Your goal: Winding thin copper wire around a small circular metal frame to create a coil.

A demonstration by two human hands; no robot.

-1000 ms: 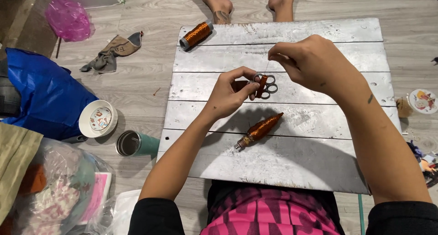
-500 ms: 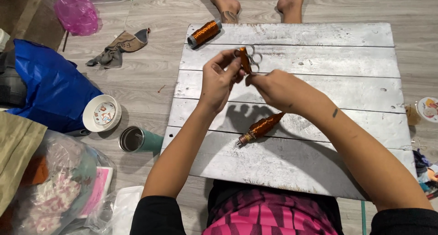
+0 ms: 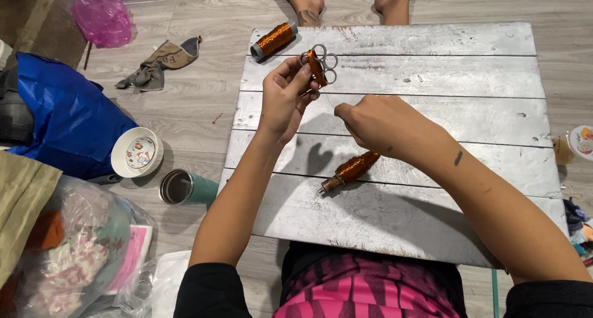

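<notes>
A cluster of small metal rings (image 3: 321,62), partly wrapped in copper-coloured thread, is pinched in the fingers of the left hand (image 3: 285,99) above the far part of the white plank table (image 3: 432,77). The right hand (image 3: 377,123) is closed on the fine thread, drawn taut from the rings. Wrapping appears to be under way; steady tension would be needed for the next turn. One thread spool (image 3: 351,170) lies near the hands, another (image 3: 273,40) at the far edge.

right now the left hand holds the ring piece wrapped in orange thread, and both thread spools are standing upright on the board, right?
Not quite. The left hand does hold the ring piece, but the head view shows both spools lying on their sides on the board: one spool near the far edge, the other spool below the right hand.
</notes>
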